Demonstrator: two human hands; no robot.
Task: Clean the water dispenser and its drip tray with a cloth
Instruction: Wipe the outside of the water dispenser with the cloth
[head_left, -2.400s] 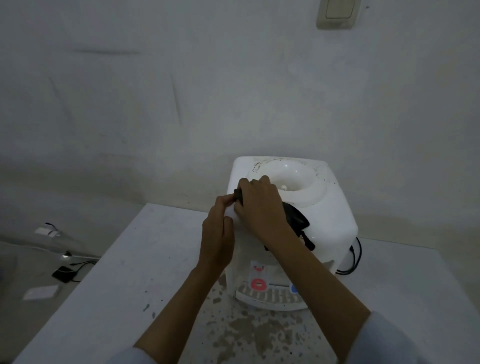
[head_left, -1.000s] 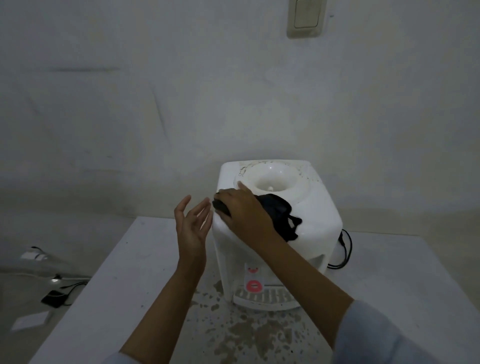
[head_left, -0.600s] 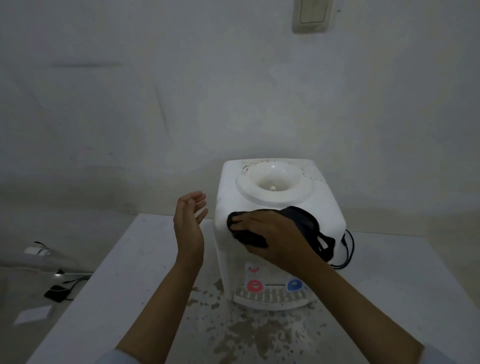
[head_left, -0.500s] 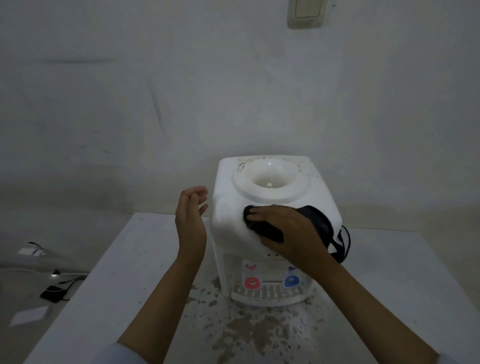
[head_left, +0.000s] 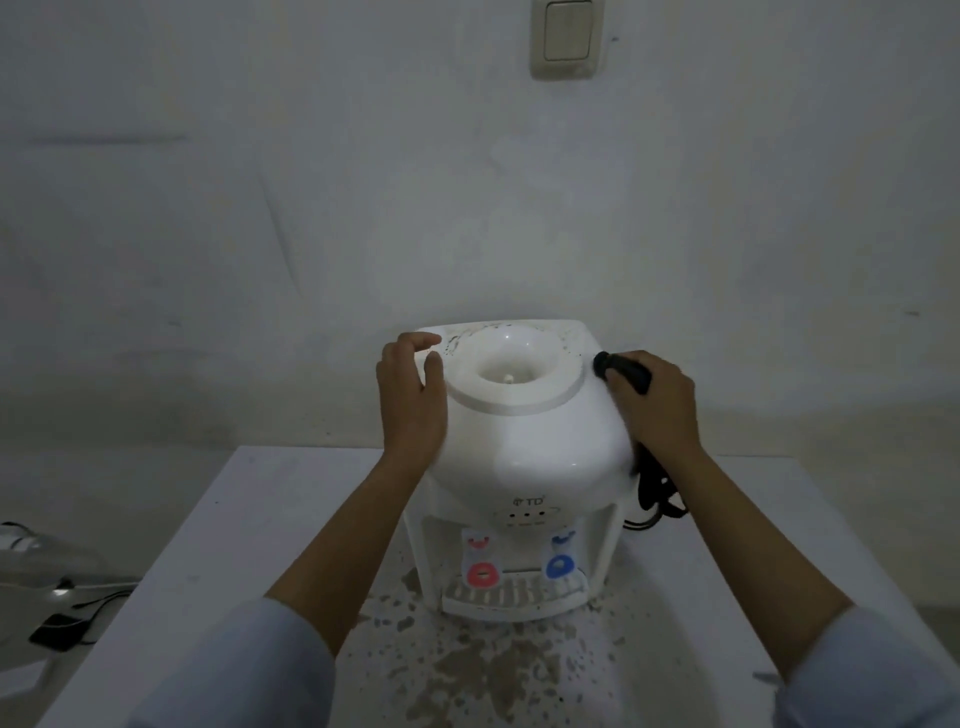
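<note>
On the white surface (head_left: 218, 525), near its far edge by the wall, stands the white water dispenser (head_left: 524, 457), its front toward the camera. Dark stains and speckles mark the surface just in front of it. The dispenser's top has a round recessed well, with small dark specks around the rim at the back. At its base sits the slotted drip tray (head_left: 511, 597), below a red tap (head_left: 483, 573) on the left and a blue tap (head_left: 560, 566) on the right. The left hand (head_left: 410, 400) rests against the dispenser's upper left side, its fingers loosely curled and holding nothing. The right hand (head_left: 654, 405) presses on the upper right side, its fingers closed around a dark cloth (head_left: 623, 370); one end pokes out past the fingertips, and more dark material hangs down below the wrist beside the dispenser. A light switch (head_left: 567, 37) is on the wall above.
</note>
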